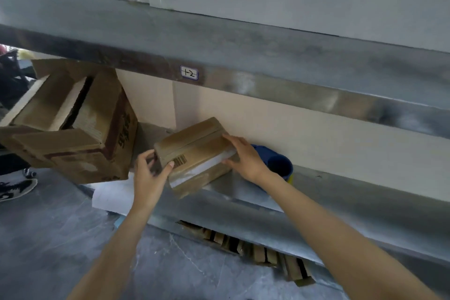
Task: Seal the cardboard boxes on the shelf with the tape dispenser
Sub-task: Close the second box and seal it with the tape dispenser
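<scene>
A small brown cardboard box (pixel 194 151) with a barcode and a strip of pale tape lies tilted on the metal shelf (pixel 316 192). My left hand (pixel 148 173) grips its left end, thumb on the front by the barcode. My right hand (pixel 243 156) holds the right end, fingers over the top and thumb on the tape strip. Behind my right wrist a blue tape dispenser (pixel 280 163) rests on the shelf, partly hidden. A larger cardboard box (pixel 73 124) with its top flaps open sits at the left end of the shelf.
A grey shelf beam with a small label (pixel 189 72) runs overhead. White sheets (pixel 112 197) lie on the shelf edge under the large box. Flattened cardboard (pixel 255 251) shows below the shelf. A person's shoe (pixel 14 187) stands on the grey floor at far left.
</scene>
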The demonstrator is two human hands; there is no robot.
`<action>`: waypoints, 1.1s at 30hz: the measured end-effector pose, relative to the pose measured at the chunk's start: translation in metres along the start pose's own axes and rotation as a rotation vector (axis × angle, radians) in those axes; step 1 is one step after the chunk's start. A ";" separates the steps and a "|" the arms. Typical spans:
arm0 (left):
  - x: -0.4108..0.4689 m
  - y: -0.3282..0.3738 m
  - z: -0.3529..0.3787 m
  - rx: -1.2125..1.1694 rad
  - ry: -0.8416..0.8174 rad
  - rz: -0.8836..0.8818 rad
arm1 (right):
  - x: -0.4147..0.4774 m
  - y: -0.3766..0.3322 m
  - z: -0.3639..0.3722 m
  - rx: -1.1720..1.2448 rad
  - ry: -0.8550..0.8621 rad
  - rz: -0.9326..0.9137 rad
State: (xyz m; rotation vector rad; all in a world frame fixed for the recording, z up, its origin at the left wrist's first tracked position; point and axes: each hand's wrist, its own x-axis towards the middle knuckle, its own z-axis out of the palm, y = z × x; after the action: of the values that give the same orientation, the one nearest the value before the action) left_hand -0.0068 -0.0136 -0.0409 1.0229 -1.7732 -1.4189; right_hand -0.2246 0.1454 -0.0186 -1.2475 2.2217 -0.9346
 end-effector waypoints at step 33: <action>0.052 0.022 -0.008 0.125 -0.384 0.165 | -0.016 -0.044 0.049 0.066 0.421 0.166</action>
State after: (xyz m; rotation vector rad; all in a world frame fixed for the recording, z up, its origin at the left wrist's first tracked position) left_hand -0.0297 -0.0601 -0.0175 0.6746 -2.1893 -1.4877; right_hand -0.1590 0.1258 -0.0194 -0.8803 2.5375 -1.2845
